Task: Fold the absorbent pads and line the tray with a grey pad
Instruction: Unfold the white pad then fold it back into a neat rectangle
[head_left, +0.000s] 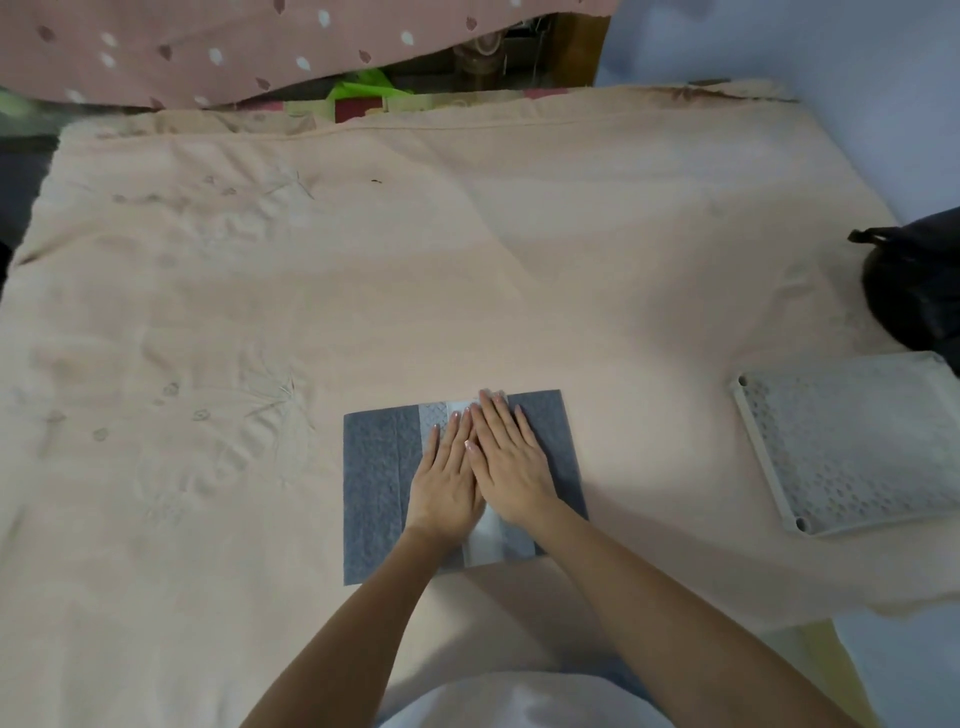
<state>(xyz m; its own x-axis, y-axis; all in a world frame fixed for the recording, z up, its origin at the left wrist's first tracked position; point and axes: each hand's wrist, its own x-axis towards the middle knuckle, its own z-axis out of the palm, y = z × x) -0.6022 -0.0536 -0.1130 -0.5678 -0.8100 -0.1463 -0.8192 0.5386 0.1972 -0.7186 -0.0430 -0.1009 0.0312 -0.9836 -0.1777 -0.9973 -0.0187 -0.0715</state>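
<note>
Grey absorbent pad (375, 483) lies flat on the peach bedsheet (467, 260) right in front of me, its sides folded inward over a pale centre strip. I have my left hand (448, 480) and right hand (511, 462) pressed palm-down on it, fingers straight and side by side, gripping nothing. Well off to my right, the perforated white tray (852, 441) sits on the sheet, just beside a black bag (919, 286).

left hand (451, 488), right hand (511, 467), flat on grey pad (374, 483)
</note>
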